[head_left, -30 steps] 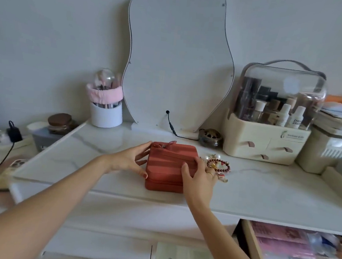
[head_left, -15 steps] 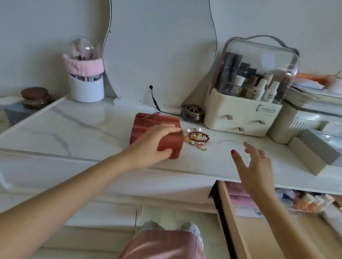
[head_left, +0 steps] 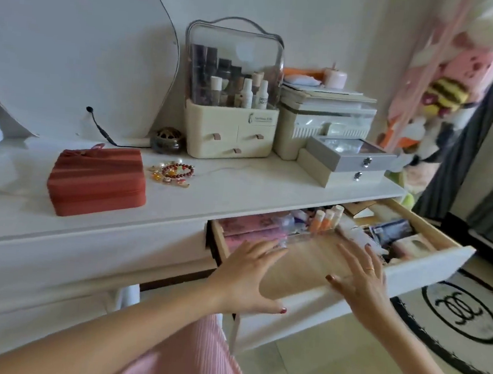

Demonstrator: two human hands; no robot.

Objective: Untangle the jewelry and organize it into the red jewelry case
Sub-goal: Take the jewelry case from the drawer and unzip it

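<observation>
The red jewelry case (head_left: 98,180) lies zipped on the white marble dresser top, left of centre. Just right of it sits a tangled heap of jewelry (head_left: 174,172): a red bead bracelet, pearls and gold charms. My left hand (head_left: 246,279) hovers with spread fingers over the open drawer (head_left: 428,271), at its left part. My right hand (head_left: 360,282), a ring on one finger, is spread over the drawer's front edge. Neither hand holds anything.
A cream cosmetics organiser (head_left: 232,102) with a clear lid stands behind the jewelry, a grey jewelry box (head_left: 347,160) to its right. The drawer holds small bottles (head_left: 324,219) and pink packets (head_left: 250,229). A wavy mirror (head_left: 72,52) leans on the wall. A round rug (head_left: 466,319) lies on the floor at right.
Both hands have left the red case and moved down right over the open drawer. My view has swung right, so the case now lies at the left.
</observation>
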